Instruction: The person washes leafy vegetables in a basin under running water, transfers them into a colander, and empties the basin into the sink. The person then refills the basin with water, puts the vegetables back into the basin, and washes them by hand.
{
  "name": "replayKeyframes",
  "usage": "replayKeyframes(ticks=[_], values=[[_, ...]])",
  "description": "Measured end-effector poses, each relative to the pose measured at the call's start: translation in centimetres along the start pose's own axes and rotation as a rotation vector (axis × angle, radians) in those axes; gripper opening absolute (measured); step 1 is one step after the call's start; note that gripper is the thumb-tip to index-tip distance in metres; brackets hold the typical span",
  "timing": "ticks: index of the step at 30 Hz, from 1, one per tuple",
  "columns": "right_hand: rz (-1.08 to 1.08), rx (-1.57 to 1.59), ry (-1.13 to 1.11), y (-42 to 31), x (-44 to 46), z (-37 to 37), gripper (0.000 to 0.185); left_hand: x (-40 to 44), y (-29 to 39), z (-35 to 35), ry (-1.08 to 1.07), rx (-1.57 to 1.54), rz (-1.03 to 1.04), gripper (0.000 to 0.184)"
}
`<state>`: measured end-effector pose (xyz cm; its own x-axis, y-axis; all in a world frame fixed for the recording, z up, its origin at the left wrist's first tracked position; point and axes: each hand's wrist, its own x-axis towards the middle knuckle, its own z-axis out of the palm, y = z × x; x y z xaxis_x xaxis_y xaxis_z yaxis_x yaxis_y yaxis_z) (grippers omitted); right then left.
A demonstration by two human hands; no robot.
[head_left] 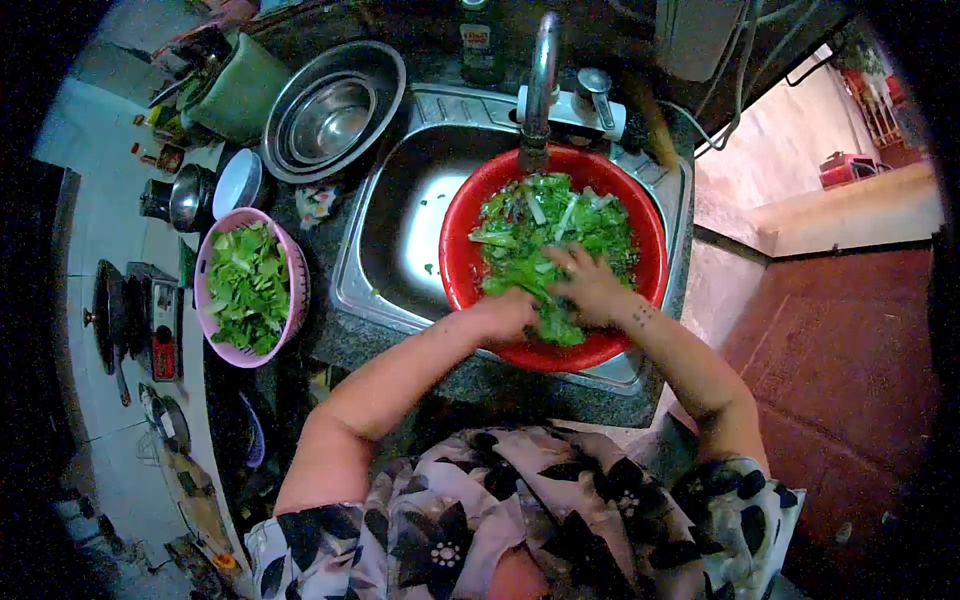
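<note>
A red basin [653, 240] rests over the right part of the sink, with chopped leafy greens [540, 215] and pale stems inside. Both of my hands are in it. My left hand [510, 317] is closed around some leaves near the basin's front left, its fingertips partly hidden by the greens. Just to its right, my right hand [590, 288] lies on the leaves with its fingers apart. A clump of greens sits between the two hands. Directly behind the basin, the metal faucet [541, 90] reaches over the rim.
The steel sink [400, 215] shows left of the basin. A pink basket [298, 285] of leafy greens stands on the counter further left. Nested metal bowls [393, 115], a white bowl [238, 183] and a green container [240, 90] are behind it. A bottle [478, 45] stands at the back.
</note>
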<state>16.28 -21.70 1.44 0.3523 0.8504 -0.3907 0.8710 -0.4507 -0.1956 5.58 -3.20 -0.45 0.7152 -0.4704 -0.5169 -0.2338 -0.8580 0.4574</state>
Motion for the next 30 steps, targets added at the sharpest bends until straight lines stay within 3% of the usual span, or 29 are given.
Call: replayKeyframes(ticks=[1, 2, 6, 8, 10, 11, 12, 13, 15, 16, 19, 20, 23, 24, 27, 28, 30], values=[[0.021, -0.060, 0.034, 0.2, 0.1, -0.5, 0.045, 0.0, -0.3, -0.1, 0.000, 0.001, 0.034, 0.022], [0.166, 0.003, 0.021, 0.5, -0.2, -1.3, 0.044, -0.2, -1.0, -0.1, 0.157, 0.075, 0.007, 0.018], [-0.174, 0.234, 0.126, 0.9, 1.2, 1.5, 0.058, -1.5, -1.8, -4.8, 0.482, -0.172, -0.147, 0.020], [-0.003, 0.356, 0.250, 2.2, 2.6, 0.9, 0.059, -1.5, -2.2, -5.9, 0.639, -0.180, -0.196, 0.027], [0.083, 0.154, 0.564, 2.7, 3.3, -1.4, 0.063, -0.7, -2.2, -5.8, 0.686, -0.057, -0.291, 0.039], [0.250, 0.177, 0.537, 2.4, 3.5, -2.6, 0.068, -0.1, -2.1, -5.3, 0.704, 0.005, -0.340, 0.045], [0.300, 0.263, 0.540, 2.5, 4.9, -0.9, 0.069, 1.1, -2.5, -4.6, 0.446, -0.099, -0.393, 0.061], [0.356, 0.350, 0.545, 2.1, 5.8, -0.3, 0.072, 1.1, -1.0, -3.8, 0.384, -0.006, -0.345, 0.060], [0.188, 0.160, 0.204, 0.6, 4.9, -0.6, 0.074, 0.7, 1.3, -3.9, 0.052, 0.099, -0.192, 0.058], [0.095, 0.069, 0.027, -0.4, 4.3, -1.3, 0.076, 0.2, 1.1, -3.1, 0.051, 0.165, -0.123, 0.047], [0.212, -0.093, -0.041, 1.5, 3.3, -2.5, 0.077, -0.8, -0.6, -2.5, 0.226, 0.190, -0.257, 0.036], [0.309, 0.088, -0.050, 2.0, 3.3, -2.3, 0.076, -1.1, -0.5, -2.1, 0.357, 0.159, -0.268, 0.029], [0.080, 0.093, -0.098, -0.7, 1.7, -0.8, 0.071, -0.4, -0.1, 0.9, 0.203, 0.182, -0.065, 0.025], [-0.074, 0.005, -0.126, -0.7, 1.0, -0.6, 0.075, -1.2, 0.2, 0.0, 0.217, 0.209, 0.102, 0.024], [0.161, -0.225, 0.028, 1.8, 0.6, 1.0, 0.061, -1.4, -0.2, -1.9, 0.193, 0.176, -0.242, 0.023], [0.259, -0.100, 0.062, 1.7, 0.4, 0.4, 0.054, -0.8, -0.6, -1.3, 0.242, 0.241, -0.320, 0.023], [0.136, 0.027, 0.053, 0.4, -0.1, 1.5, 0.047, 0.7, -0.6, 1.1, 0.249, -0.037, -0.182, 0.023]])
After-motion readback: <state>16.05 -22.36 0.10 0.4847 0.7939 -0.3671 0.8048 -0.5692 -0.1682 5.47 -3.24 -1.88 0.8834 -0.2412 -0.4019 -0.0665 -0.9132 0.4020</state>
